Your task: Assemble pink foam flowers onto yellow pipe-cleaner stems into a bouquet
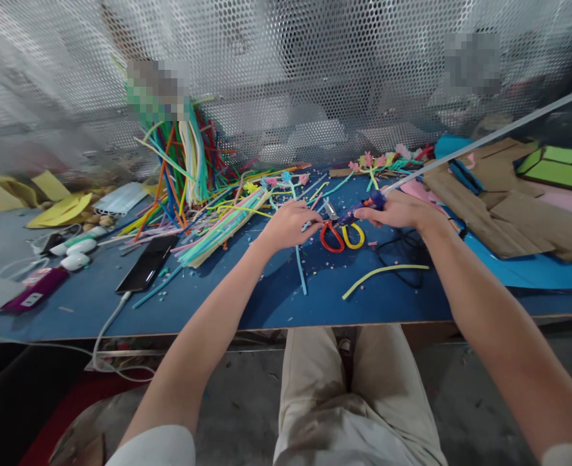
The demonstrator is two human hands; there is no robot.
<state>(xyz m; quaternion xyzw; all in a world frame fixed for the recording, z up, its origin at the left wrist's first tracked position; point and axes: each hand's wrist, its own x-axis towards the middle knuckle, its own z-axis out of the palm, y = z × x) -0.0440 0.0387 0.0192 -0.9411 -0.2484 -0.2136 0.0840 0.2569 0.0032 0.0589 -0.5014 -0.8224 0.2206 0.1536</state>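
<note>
My right hand point(395, 210) is closed around a dark blue hot glue gun point(374, 199). A long, whitish glue stick point(484, 140) sticks out of its back end toward the upper right. The gun's nozzle points left at my left hand point(293, 225), whose fingers are pinched on a small light-blue piece point(307, 226), mostly hidden. Between the hands lie scissors with one red and one yellow handle loop point(353, 236). A blue pipe cleaner point(301, 270) lies below my left hand, and a pale yellow pipe cleaner point(383, 275) is nearer the table edge.
Bundled pipe cleaners point(193, 155) stand at the back left, with loose ones point(228, 223) in front. A phone point(147, 265) on a cable lies left. Cardboard pieces point(509, 213) cover the right side. A perforated metal screen point(315, 77) closes the back; a black cord point(405, 249) lies below my right hand.
</note>
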